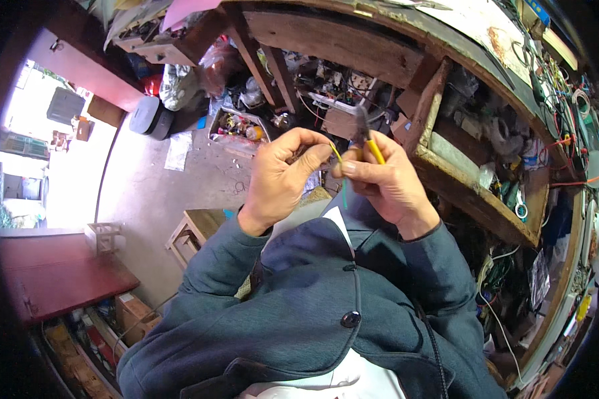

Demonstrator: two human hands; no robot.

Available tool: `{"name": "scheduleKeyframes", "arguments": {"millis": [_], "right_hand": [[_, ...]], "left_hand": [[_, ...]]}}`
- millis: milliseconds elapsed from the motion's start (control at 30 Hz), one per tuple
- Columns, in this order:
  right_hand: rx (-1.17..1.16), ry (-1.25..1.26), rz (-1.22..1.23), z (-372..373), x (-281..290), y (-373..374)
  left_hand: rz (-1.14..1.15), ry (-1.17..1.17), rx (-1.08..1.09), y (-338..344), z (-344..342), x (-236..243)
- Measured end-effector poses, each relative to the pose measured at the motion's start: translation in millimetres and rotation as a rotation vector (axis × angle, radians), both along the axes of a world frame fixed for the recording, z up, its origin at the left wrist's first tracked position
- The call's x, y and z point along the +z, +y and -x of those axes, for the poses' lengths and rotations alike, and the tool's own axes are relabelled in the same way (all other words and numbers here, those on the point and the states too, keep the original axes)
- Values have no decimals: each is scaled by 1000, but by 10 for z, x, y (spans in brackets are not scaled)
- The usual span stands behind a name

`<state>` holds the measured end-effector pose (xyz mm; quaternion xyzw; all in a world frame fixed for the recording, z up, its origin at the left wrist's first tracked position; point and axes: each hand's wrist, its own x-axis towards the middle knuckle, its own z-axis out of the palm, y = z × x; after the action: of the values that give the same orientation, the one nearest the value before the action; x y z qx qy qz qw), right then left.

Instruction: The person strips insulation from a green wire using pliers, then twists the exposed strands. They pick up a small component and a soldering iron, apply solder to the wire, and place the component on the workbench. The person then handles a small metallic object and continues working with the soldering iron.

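Evidently pinching a thin yellow wire (335,150) between the thumb and forefinger of the left hand (276,174), with the other fingers curling in behind. Gripping the same wire lower down at the thumb tip of the right hand (394,181), and also clasping yellow-handled pliers (376,151) in that hand, with their dark head pointing up and away from the body. Not being able to tell the setting of the pliers' jaws, given the blur. Showing a short green strand (345,194) hanging just below the right thumb, without being able to tell its link to the yellow wire. Holding both hands near each other in front of the chest, with the wire spanning the small gap between them. Wearing a dark blue-grey jacket (299,272) with black buttons. Facing a wooden workbench (333,43), with a tray of small parts (229,144) on the floor (146,183) beyond the left hand, an open wooden drawer (469,187) past the right hand, and a small wooden stand (204,218) near the left forearm.
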<state>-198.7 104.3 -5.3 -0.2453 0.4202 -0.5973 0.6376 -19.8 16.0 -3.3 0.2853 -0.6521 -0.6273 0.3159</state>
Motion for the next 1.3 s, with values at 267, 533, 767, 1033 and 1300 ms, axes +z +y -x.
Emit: {"name": "scheduleKeyframes", "arguments": {"millis": [267, 533, 767, 1033, 1300], "right_hand": [[-233, 442, 148, -45, -93, 12], [-438, 1300, 542, 26, 21, 59], [-286, 1292, 538, 60, -31, 84], [-253, 1210, 543, 156, 51, 149], [-196, 976, 344, 39, 48, 142]], "left_hand": [[59, -17, 18, 58, 134, -20], [-810, 182, -320, 2, 84, 32], [-761, 139, -274, 109, 83, 63], [-473, 120, -119, 67, 54, -45], [41, -137, -234, 92, 39, -19]]}}
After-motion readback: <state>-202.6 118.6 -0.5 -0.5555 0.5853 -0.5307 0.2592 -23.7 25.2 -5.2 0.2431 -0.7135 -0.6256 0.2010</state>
